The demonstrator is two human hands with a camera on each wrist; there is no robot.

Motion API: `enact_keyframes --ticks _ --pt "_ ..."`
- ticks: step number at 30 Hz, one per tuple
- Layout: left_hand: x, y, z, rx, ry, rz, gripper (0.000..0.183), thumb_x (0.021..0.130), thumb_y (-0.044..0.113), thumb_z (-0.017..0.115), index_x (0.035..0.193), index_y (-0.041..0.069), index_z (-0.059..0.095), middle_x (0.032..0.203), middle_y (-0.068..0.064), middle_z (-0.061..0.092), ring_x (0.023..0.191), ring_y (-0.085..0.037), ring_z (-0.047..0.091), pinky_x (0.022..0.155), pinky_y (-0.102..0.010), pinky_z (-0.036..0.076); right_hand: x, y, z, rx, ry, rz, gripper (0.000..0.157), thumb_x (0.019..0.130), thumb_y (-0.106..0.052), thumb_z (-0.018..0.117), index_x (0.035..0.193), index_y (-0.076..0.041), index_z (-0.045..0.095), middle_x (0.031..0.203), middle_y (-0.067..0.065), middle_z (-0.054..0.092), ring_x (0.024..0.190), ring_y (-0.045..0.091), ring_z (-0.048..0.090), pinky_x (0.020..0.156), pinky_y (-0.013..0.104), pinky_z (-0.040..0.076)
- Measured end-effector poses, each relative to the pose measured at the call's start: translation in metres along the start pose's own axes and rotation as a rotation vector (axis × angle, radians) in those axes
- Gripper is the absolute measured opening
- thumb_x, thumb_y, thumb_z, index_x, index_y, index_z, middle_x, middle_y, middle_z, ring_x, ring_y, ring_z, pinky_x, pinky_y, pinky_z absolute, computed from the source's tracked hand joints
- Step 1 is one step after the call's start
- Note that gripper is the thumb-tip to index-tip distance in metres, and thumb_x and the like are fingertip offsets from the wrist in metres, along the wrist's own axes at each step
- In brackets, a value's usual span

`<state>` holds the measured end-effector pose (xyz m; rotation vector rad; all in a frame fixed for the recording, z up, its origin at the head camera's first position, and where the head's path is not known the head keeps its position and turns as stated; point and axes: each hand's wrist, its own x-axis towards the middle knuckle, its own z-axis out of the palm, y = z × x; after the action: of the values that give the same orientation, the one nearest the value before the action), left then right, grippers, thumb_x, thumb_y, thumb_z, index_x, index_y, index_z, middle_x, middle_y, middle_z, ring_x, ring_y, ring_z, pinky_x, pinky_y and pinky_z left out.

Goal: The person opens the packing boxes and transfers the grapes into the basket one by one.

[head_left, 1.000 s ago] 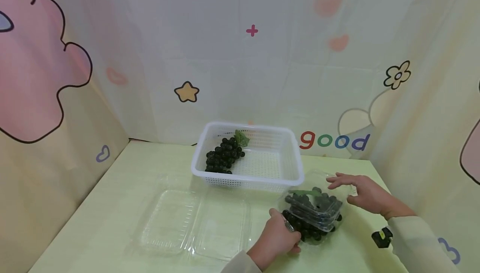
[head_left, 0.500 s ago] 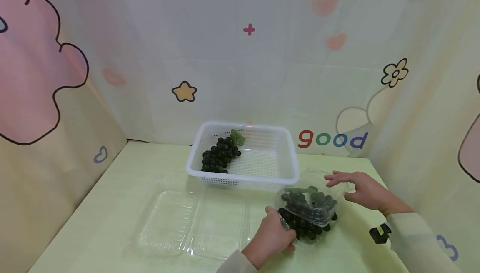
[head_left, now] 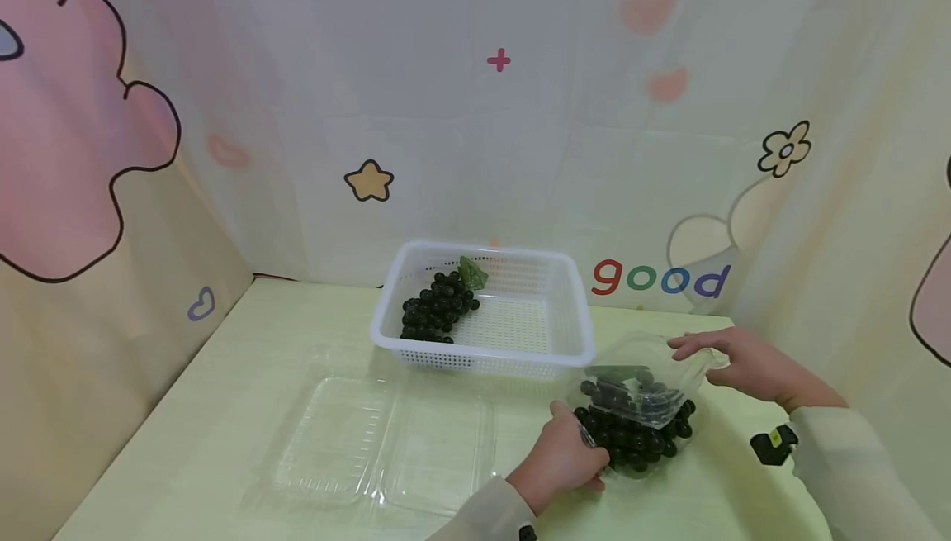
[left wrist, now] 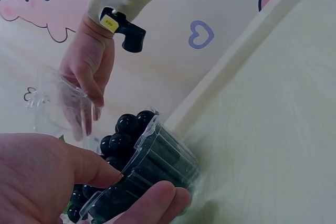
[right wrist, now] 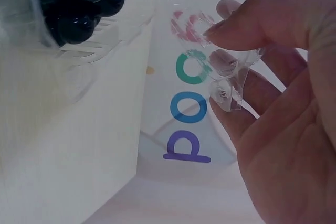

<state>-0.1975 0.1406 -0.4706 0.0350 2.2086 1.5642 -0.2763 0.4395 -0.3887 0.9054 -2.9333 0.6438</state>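
Observation:
A clear plastic clamshell box (left wrist: pixel 170 153) stands at the right of the table, filled with dark grapes (head_left: pixel 635 438). My left hand (head_left: pixel 562 457) grips the near left side of its base, thumb on the rim and fingers against the outer wall. At the far right, my right hand (head_left: pixel 754 369) pinches the edge of the transparent lid (right wrist: pixel 228 80) between thumb and fingers. That lid is raised at a tilt over the grapes, and a green leaf (head_left: pixel 617 373) shows through it.
Behind, a white plastic basket (head_left: pixel 494 355) holds a bunch of dark grapes (head_left: pixel 440 303) with a green leaf. Another clear clamshell box (head_left: pixel 386 442) lies spread flat at the left of the table. A patterned curtain (head_left: pixel 461 111) surrounds the back and sides.
Both hands and the grape-filled box have shifted slightly right. The lid stands a little higher, so more grapes show below it. The basket and the flat box have stayed put.

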Motion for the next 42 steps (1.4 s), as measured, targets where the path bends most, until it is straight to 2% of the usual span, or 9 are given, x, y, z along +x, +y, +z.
enact_keyframes --ticks 3,6,8,12,15,23,29,38,42 --pt "0.004 0.003 0.004 0.000 -0.009 -0.010 0.101 0.092 0.013 0.073 0.161 -0.006 0.002 0.068 -0.010 0.072 0.065 -0.026 0.074 0.068 -0.033 0.052 0.000 0.002 -0.006 0.039 -0.045 0.062 0.051 0.079 0.010 0.069 0.113 -0.028 0.077 0.133 0.006 0.071 0.132 0.041 0.055 0.087 0.025 0.052" --pt "0.006 0.006 0.008 0.035 0.005 -0.015 0.101 0.091 0.014 0.073 0.161 -0.005 0.002 0.066 -0.010 0.072 0.063 -0.024 0.073 0.067 -0.034 0.048 0.000 0.005 -0.010 0.063 -0.079 0.095 0.045 0.080 0.007 0.071 0.114 -0.023 0.077 0.133 0.007 0.071 0.132 0.049 0.053 0.095 0.032 0.054" --pt "0.007 0.008 0.011 0.055 0.014 -0.017 0.102 0.090 0.014 0.073 0.162 -0.004 0.002 0.065 -0.010 0.072 0.062 -0.024 0.073 0.070 -0.034 0.048 0.000 0.009 -0.014 0.063 -0.091 0.110 0.044 0.081 0.005 0.071 0.116 -0.022 0.077 0.133 0.006 0.071 0.132 0.042 0.056 0.095 0.031 0.054" --pt "0.010 0.013 0.015 0.069 0.024 -0.002 0.099 0.089 0.012 0.072 0.162 -0.002 0.005 0.063 -0.010 0.070 0.060 -0.026 0.073 0.074 -0.034 0.050 -0.005 0.016 -0.025 0.093 -0.104 0.164 0.042 0.084 0.000 0.071 0.122 -0.018 0.075 0.136 0.009 0.069 0.125 0.000 0.056 0.090 0.020 0.052" --pt "0.015 0.015 0.015 0.098 0.044 0.038 0.084 0.088 0.010 0.072 0.154 -0.003 0.021 0.061 -0.009 0.068 0.056 -0.024 0.071 0.075 -0.034 0.051 -0.007 0.021 -0.033 0.178 -0.118 0.206 0.041 0.088 -0.005 0.072 0.128 -0.012 0.072 0.137 0.017 0.066 0.113 -0.016 0.052 0.086 0.019 0.053" --pt "0.027 0.019 0.009 0.195 0.070 0.114 0.048 0.088 0.009 0.073 0.126 0.005 0.043 0.061 -0.005 0.064 0.050 -0.019 0.068 0.079 -0.031 0.054 -0.009 0.031 -0.045 0.258 -0.103 0.312 0.045 0.094 -0.021 0.073 0.135 -0.004 0.066 0.134 0.021 0.067 0.106 -0.002 0.064 0.084 0.026 0.054" --pt "0.030 0.022 0.004 0.222 0.074 0.133 0.035 0.087 0.009 0.073 0.110 0.011 0.045 0.063 -0.005 0.061 0.051 -0.019 0.069 0.074 -0.028 0.052 -0.010 0.035 -0.053 0.267 -0.072 0.338 0.049 0.098 -0.028 0.071 0.138 -0.002 0.063 0.129 0.017 0.070 0.103 -0.008 0.063 0.083 0.023 0.054" --pt "0.038 0.023 -0.005 0.380 0.090 0.190 0.022 0.090 0.007 0.065 0.105 0.009 0.047 0.057 0.000 0.048 0.052 -0.017 0.044 0.053 -0.028 0.037 -0.009 0.042 -0.058 0.379 -0.034 0.379 0.057 0.101 -0.027 0.067 0.145 0.006 0.053 0.128 0.007 0.072 0.099 0.003 0.073 0.085 0.030 0.061" --pt "0.039 0.023 -0.009 0.377 0.097 0.195 0.034 0.092 0.004 0.060 0.124 -0.001 0.051 0.065 -0.003 0.044 0.051 -0.017 0.035 0.050 -0.029 0.032 -0.008 0.044 -0.056 0.474 0.006 0.415 0.060 0.102 -0.027 0.065 0.145 0.011 0.049 0.116 -0.003 0.075 0.096 0.009 0.076 0.085 0.033 0.062"
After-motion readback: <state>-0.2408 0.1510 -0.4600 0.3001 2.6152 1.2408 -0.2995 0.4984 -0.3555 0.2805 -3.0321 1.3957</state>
